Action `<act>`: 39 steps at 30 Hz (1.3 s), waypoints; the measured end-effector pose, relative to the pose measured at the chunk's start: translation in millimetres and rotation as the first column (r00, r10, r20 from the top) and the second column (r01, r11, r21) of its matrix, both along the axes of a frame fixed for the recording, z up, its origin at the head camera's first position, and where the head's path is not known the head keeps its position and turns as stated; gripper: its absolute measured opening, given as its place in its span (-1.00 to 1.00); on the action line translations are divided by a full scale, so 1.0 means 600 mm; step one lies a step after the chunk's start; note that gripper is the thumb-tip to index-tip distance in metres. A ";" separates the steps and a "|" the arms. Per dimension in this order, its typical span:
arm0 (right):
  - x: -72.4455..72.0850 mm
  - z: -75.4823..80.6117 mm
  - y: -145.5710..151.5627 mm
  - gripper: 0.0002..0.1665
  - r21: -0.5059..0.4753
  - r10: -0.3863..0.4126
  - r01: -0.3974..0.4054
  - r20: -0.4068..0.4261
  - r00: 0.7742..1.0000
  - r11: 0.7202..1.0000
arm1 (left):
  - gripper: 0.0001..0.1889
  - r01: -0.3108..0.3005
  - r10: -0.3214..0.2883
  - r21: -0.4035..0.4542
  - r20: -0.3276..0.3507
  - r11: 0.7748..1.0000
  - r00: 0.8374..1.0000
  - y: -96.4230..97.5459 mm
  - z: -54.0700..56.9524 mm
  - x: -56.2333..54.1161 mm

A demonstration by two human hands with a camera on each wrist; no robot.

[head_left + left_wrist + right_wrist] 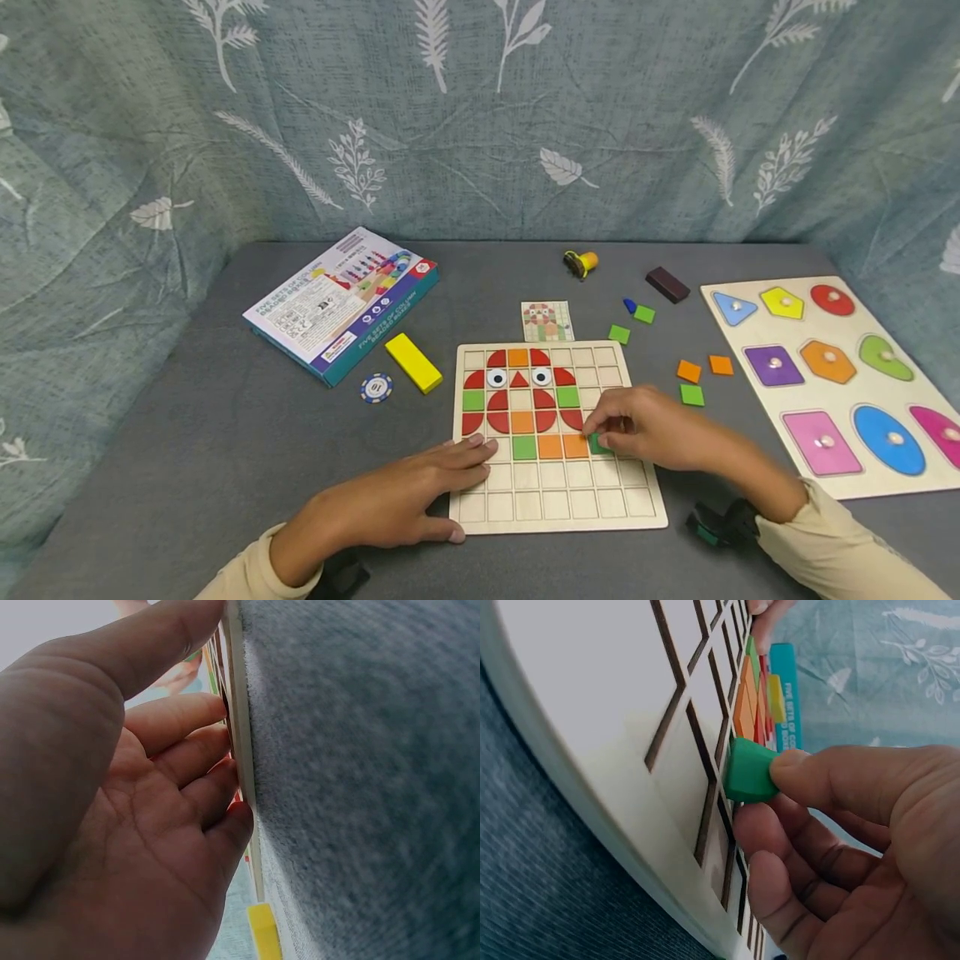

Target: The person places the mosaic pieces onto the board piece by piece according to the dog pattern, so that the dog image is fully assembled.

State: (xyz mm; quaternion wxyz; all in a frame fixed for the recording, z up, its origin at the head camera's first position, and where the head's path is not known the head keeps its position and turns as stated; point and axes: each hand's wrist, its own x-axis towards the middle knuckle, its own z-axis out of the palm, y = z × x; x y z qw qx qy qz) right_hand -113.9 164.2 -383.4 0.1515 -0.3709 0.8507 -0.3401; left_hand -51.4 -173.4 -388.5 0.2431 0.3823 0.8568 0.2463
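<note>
A wooden grid board (528, 504) lies in front of me, its cells partly filled with red, orange and green tiles and two round eye pieces. My right hand (652, 429) pinches a green tile (750, 771) between thumb and fingers at the board's right side. In the head view that tile is beside an orange tile (575, 446), and the fingers partly cover it. My left hand (397, 492) rests on the board's left edge with fingers extended, fingertips over the left cells. A small pattern card (555, 331) touches or nearly meets the far edge of the board.
Loose green tiles (692, 394) and orange tiles (721, 365) lie right of the board, near a shape puzzle (727, 333). A blue piece (629, 306), dark block (667, 285) and small yellow-orange toy (581, 262) sit behind. Leftward are a yellow block (413, 362), poker chip (377, 387) and box (345, 300).
</note>
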 end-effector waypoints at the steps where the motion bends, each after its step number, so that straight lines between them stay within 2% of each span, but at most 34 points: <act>1: 0.001 0.000 0.000 -0.77 0.004 0.002 -0.002 0.009 1.000 1.000 | -0.27 -0.001 0.001 0.002 0.001 1.000 1.000 0.000 0.000 0.000; 4: 0.003 0.002 -0.002 -0.77 0.026 -0.001 0.001 0.025 1.000 1.000 | -0.27 -0.004 0.004 0.002 0.003 1.000 1.000 0.000 0.000 0.000; 10: 0.005 0.000 -0.006 -0.78 0.028 -0.012 0.012 -0.006 1.000 1.000 | -0.28 -0.020 0.020 -0.006 0.032 1.000 0.999 0.000 0.003 0.001; 18: 0.003 -0.002 -0.009 -0.78 0.053 -0.038 0.041 -0.045 0.998 0.998 | -0.28 -0.011 0.011 -0.005 0.018 1.000 1.000 -0.001 0.003 0.000; 27: -0.017 0.000 0.003 -0.82 0.026 -0.076 0.082 -0.174 0.982 0.996 | -0.28 -0.011 0.011 -0.005 0.021 1.000 1.000 -0.001 0.004 0.001; 34: -0.043 0.004 0.018 -0.87 0.006 -0.180 0.184 -0.202 0.963 0.983 | -0.28 -0.017 0.017 -0.008 0.014 1.000 1.000 -0.001 0.005 0.001; 39: -0.064 0.018 0.033 -0.86 -0.030 -0.273 0.272 -0.163 0.948 0.962 | -0.27 -0.012 0.012 -0.009 0.007 1.000 1.000 -0.001 0.003 0.002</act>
